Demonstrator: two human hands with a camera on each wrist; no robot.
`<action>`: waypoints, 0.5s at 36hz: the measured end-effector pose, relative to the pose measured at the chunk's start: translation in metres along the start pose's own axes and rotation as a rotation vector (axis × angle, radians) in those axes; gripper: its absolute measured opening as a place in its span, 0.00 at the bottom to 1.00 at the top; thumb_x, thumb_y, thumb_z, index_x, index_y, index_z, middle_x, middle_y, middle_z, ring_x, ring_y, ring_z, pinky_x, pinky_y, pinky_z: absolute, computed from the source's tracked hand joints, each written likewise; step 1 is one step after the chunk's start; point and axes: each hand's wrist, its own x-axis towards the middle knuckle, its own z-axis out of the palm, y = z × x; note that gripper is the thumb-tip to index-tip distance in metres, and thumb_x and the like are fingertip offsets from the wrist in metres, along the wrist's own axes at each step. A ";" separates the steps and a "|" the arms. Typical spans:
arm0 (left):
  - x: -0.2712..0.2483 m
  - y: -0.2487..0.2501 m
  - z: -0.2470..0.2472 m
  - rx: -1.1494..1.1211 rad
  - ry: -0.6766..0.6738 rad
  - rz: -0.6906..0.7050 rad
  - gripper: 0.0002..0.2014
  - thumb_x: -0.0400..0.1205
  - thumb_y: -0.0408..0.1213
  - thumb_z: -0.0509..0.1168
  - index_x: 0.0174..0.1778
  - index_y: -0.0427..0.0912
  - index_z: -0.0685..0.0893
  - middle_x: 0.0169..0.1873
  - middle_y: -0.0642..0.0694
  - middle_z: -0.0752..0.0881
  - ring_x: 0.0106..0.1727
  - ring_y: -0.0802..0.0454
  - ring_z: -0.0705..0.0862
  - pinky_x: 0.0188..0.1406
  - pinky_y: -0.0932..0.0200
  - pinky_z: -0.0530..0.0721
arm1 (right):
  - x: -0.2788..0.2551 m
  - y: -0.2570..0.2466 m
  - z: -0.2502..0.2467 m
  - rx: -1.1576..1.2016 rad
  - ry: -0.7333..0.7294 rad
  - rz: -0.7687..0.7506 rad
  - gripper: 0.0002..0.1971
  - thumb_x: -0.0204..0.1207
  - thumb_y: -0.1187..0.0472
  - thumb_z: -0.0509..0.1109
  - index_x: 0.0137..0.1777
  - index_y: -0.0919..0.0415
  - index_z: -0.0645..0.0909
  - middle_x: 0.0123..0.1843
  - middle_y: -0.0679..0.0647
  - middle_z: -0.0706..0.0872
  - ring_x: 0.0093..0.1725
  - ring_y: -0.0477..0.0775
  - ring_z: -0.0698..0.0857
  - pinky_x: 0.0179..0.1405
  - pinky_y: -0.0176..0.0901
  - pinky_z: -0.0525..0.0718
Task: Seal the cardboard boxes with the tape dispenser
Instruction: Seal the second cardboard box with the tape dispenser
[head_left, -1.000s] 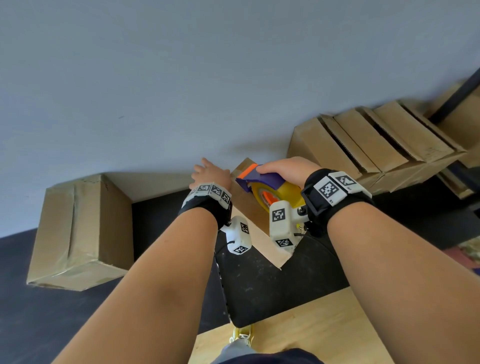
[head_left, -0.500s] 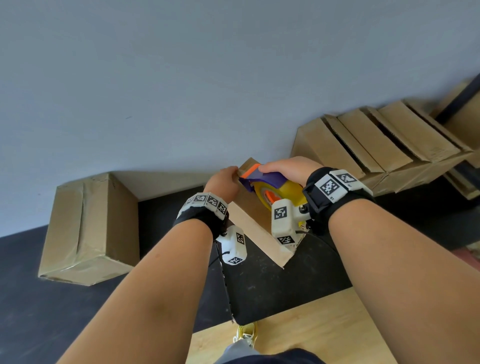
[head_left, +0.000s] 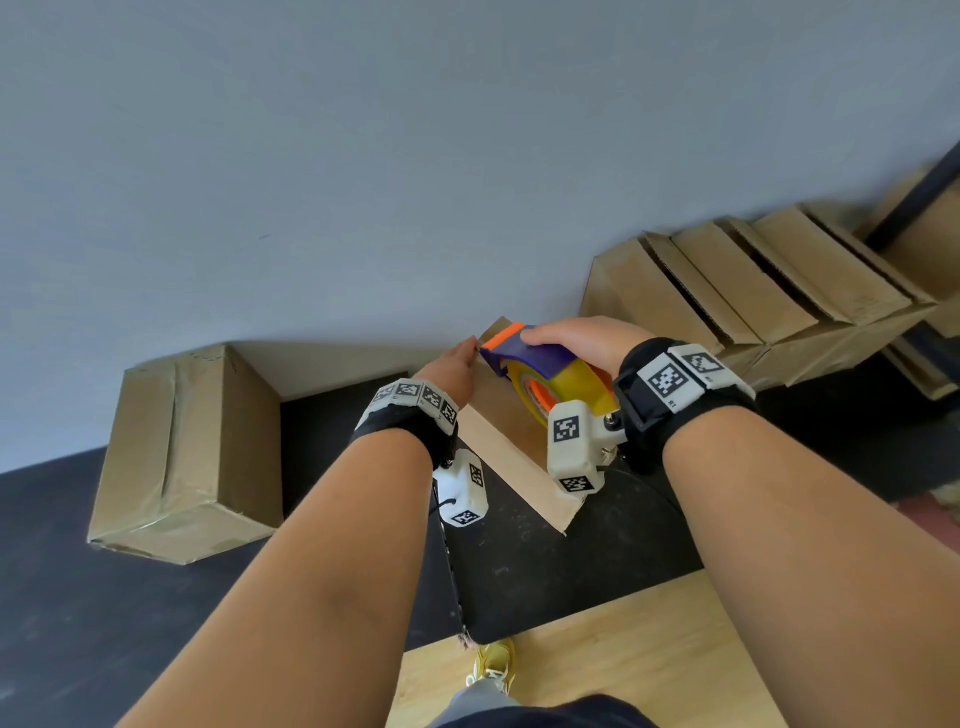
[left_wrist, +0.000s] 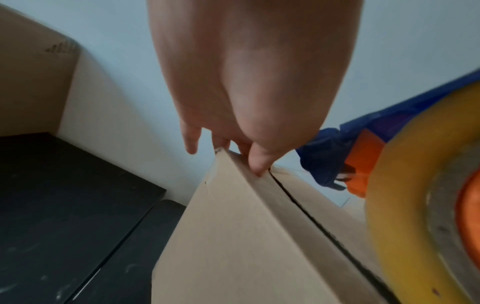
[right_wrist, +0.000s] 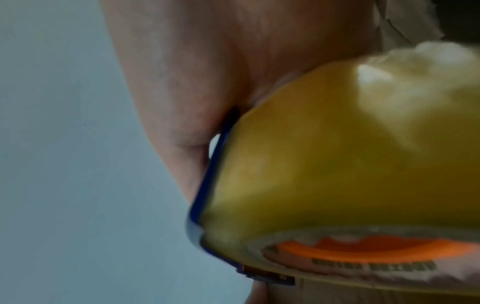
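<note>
You have a plain brown cardboard box (head_left: 506, 434) in front of you, its two top flaps folded shut with a dark seam (left_wrist: 306, 214) between them. On its top, towards the far end, sits a blue and orange tape dispenser (head_left: 540, 371) carrying a yellowish tape roll (right_wrist: 324, 156), its orange tip pointing far-left.

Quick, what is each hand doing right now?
Left hand: grips the far end of the cardboard box, thumb on the top flap.
Right hand: holds the tape dispenser over that box.
</note>
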 end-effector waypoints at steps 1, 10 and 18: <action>0.000 0.001 0.001 0.025 -0.006 -0.013 0.30 0.87 0.28 0.49 0.85 0.47 0.49 0.83 0.46 0.59 0.80 0.44 0.64 0.78 0.46 0.64 | -0.001 0.001 0.001 -0.002 0.003 0.000 0.15 0.75 0.39 0.70 0.46 0.51 0.80 0.54 0.54 0.88 0.53 0.56 0.86 0.62 0.50 0.80; -0.003 0.012 0.007 0.225 -0.041 -0.156 0.41 0.82 0.28 0.52 0.84 0.60 0.37 0.84 0.58 0.44 0.85 0.46 0.44 0.78 0.26 0.44 | -0.018 0.015 -0.005 -0.027 0.040 -0.008 0.13 0.75 0.42 0.71 0.43 0.51 0.80 0.52 0.52 0.87 0.52 0.54 0.85 0.49 0.45 0.76; 0.000 0.017 0.011 0.235 -0.016 -0.214 0.44 0.80 0.24 0.53 0.83 0.63 0.38 0.85 0.57 0.45 0.85 0.45 0.45 0.77 0.25 0.43 | -0.041 0.041 -0.020 -0.094 -0.033 0.023 0.12 0.78 0.43 0.68 0.43 0.51 0.79 0.56 0.56 0.86 0.57 0.58 0.84 0.62 0.52 0.78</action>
